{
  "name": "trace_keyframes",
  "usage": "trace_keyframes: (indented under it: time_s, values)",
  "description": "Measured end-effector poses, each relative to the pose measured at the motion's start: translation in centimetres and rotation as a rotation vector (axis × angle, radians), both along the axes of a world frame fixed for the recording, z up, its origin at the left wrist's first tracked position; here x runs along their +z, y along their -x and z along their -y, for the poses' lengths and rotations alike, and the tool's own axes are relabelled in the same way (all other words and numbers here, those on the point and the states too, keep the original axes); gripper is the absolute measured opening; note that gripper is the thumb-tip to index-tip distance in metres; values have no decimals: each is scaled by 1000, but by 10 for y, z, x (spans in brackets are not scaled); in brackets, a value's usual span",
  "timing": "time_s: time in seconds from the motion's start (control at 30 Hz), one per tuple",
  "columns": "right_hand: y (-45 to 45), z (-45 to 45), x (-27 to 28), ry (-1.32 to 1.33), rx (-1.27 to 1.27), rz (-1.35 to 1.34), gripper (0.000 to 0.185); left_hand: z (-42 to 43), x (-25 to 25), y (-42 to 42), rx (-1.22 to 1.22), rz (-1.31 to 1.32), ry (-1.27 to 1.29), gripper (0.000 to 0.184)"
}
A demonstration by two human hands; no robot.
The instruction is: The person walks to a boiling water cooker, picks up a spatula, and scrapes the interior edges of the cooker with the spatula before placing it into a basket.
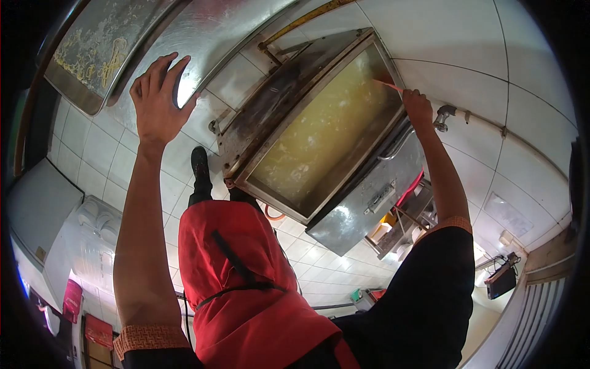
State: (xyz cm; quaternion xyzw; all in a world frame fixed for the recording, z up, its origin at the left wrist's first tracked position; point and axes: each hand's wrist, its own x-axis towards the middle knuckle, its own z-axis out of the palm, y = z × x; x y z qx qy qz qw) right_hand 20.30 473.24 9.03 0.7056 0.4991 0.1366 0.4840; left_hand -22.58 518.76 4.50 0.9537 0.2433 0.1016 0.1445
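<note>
My left hand (161,101) is held up with its fingers apart and holds nothing. Behind it is a shiny steel counter (203,27); I cannot tell whether they touch. My right hand (418,109) is closed around a thin red stick (388,84) at the far right corner of a long metal vat (270,198). The stick points left over the vat, and its kind is not clear. Cloudy yellowish liquid (313,129) with pale foam patches fills much of the vat.
Upper left, a metal tray (92,46) has yellow noodle-like strands stuck in it. A yellow pipe (307,17) runs behind the vat. A tap (444,115) sits by my right wrist, above a steel surface (350,224). White tiles cover floor and wall.
</note>
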Motion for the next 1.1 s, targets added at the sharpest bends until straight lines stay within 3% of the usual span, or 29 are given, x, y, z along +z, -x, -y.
trace_keyframes:
  time_s: [0.23,0.4,0.53,0.67,0.93,1.03,1.1]
  values:
    - [-1,40,2,80,-161,-54,12,0,-1,0,9,-7,0,70]
    - [13,3,27,4,-219,-78,12,0,0,0,-1,5,-1,69]
    - [16,1,6,-8,-239,-57,11,0,1,-1,0,13,-2,69]
    - [13,15,-4,73,-449,-160,10,1,1,0,0,20,-7,69]
    - [22,-33,53,118,-671,-173,15,2,1,0,-1,17,-2,67]
    - [19,-21,48,141,-561,-174,15,1,0,0,-1,18,-5,68]
    - [27,-16,40,113,-633,-191,15,0,-1,0,2,13,-10,68]
